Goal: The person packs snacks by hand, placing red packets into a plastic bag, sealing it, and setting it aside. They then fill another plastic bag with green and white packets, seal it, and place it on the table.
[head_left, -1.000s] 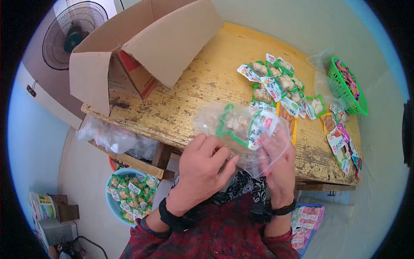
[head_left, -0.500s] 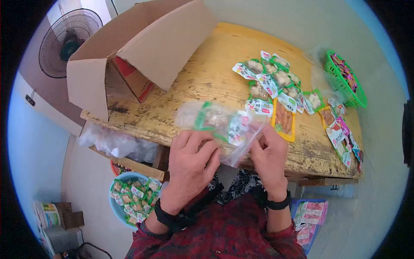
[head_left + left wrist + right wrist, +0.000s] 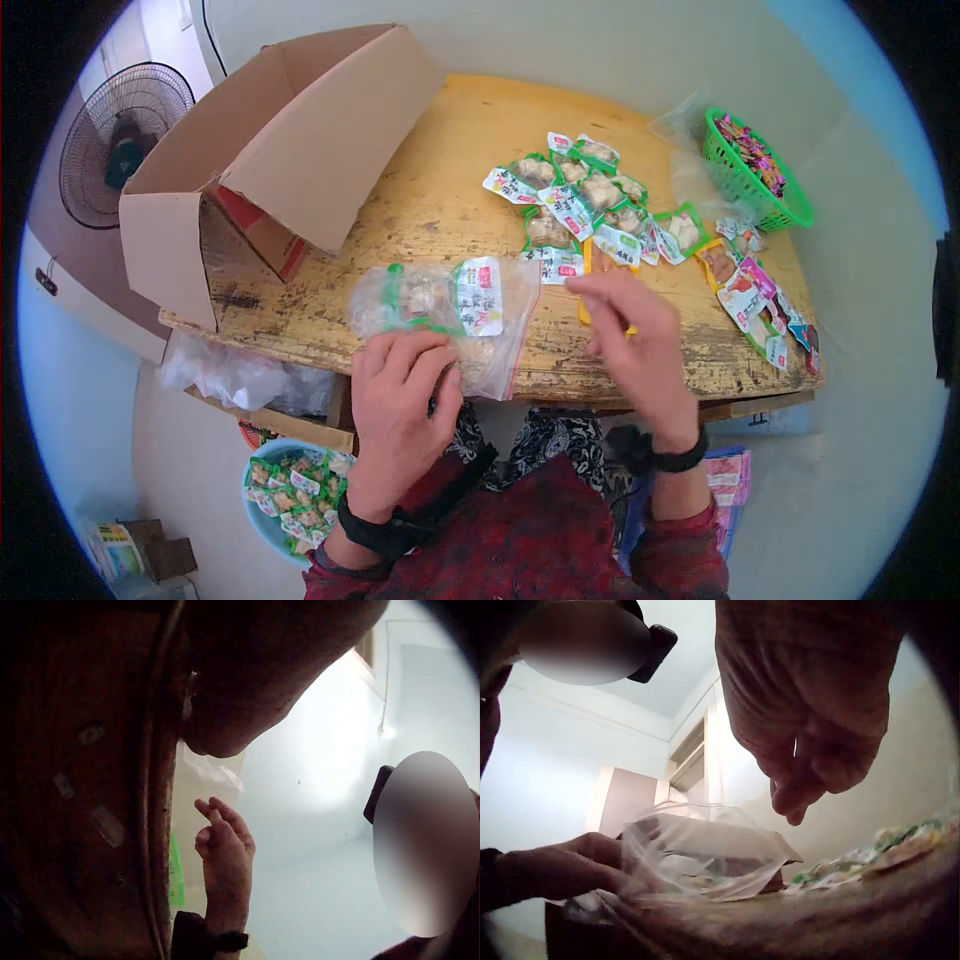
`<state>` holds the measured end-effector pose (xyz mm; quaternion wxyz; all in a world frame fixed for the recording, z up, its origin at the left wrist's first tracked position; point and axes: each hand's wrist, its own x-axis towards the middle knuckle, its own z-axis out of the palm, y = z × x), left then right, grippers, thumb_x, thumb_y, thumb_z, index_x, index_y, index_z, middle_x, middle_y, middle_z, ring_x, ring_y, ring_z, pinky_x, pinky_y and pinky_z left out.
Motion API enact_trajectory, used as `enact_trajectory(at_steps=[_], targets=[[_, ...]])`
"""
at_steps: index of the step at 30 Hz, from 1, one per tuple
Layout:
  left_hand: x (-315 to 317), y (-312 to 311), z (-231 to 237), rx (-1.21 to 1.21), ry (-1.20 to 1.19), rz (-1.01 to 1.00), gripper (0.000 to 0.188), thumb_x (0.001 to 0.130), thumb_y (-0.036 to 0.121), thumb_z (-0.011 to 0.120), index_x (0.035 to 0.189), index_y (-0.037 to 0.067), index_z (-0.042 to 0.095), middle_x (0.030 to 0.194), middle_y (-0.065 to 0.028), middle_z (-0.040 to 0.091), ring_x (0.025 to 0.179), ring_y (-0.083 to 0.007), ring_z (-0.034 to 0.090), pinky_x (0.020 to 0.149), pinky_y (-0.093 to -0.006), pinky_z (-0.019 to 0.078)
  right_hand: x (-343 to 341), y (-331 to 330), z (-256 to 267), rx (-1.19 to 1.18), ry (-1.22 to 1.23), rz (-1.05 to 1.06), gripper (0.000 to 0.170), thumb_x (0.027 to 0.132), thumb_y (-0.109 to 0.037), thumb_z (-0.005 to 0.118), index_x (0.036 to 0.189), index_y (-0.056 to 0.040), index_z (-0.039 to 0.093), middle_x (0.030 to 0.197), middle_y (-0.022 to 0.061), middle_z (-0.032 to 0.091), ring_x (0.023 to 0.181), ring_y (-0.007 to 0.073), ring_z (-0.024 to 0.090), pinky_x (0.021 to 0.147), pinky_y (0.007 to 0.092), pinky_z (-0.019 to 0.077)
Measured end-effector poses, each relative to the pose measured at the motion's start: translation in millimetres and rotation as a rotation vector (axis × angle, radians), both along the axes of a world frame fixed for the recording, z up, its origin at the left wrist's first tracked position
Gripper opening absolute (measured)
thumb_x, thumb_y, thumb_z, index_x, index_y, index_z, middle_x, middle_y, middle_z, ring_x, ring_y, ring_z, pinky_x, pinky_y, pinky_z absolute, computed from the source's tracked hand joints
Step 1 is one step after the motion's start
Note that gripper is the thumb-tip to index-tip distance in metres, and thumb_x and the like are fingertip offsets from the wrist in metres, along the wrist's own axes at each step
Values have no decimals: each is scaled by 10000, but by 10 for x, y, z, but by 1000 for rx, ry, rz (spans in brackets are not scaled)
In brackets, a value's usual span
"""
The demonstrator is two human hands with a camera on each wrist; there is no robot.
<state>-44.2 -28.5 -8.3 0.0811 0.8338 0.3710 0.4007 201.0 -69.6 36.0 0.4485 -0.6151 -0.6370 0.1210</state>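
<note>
A clear zip bag [image 3: 520, 330] lies on the worn yellow table with a green-edged food packet [image 3: 480, 296] inside. The left hand [image 3: 405, 400] rests bent fingers on the bag's lower left part, the thumb apart. In the right wrist view the bag [image 3: 705, 859] bulges up beside the left hand [image 3: 562, 866]. To the right of the bag, the right hand [image 3: 645, 350] hovers over a yellow-edged packet [image 3: 603, 262], partly hidden, with index finger extended and nothing held. The left wrist view shows the right hand [image 3: 229, 862] raised and the left hand [image 3: 247, 682] dark, close up.
Several green-edged packets [image 3: 600, 190] lie beyond the right hand. An open carton [image 3: 310, 150] stands at the left, a green basket [image 3: 760, 185] at the back right, with mixed packets [image 3: 745, 300] nearer. Below the table are a blue basin [image 3: 262, 520] and plastic bags [image 3: 235, 375].
The bag with its packet has moved left and now lies flatter on the table. The right hand has let go of the bag's edge and moved off to its right; the left hand stays at the bag.
</note>
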Motion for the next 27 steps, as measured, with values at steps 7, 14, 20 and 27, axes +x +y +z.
enact_trajectory(at_steps=[7, 14, 20, 27], targets=[[-6, 14, -40, 7, -62, -20, 202, 792, 30, 734, 986, 56, 684, 1079, -79, 680, 1045, -310, 609, 902, -432, 462, 457, 552, 58, 85, -583, 68, 162, 911, -136, 674, 1062, -79, 691, 986, 116, 721, 922, 338, 686, 751, 430, 556], [-82, 11, -106, -11, -73, -33, 239, 793, 50, 739, 1028, 58, 696, 1113, -57, 682, 1050, -287, 611, 890, -427, 453, 255, 769, -43, -70, -970, -104, 478, 860, -461, 728, 1112, -63, 644, 1015, 115, 686, 1029, 314, 654, 813, 474, 527], [-87, -2, -71, -32, -72, -43, 235, 800, 31, 730, 1031, 49, 694, 1128, -85, 690, 1057, -319, 613, 921, -438, 471, 241, 603, 33, -95, -1040, 69, 507, 851, -469, 734, 1131, -61, 623, 1123, 145, 666, 1101, 334, 631, 969, 522, 469], [-129, -23, -54, -43, -52, -47, 250, 797, 25, 730, 1043, 54, 697, 1144, -88, 692, 1067, -323, 614, 938, -438, 473, 128, -41, 211, -128, -991, 170, 663, 813, -487, 770, 1266, -37, 591, 1450, 174, 540, 1387, 372, 464, 1154, 534, 359]])
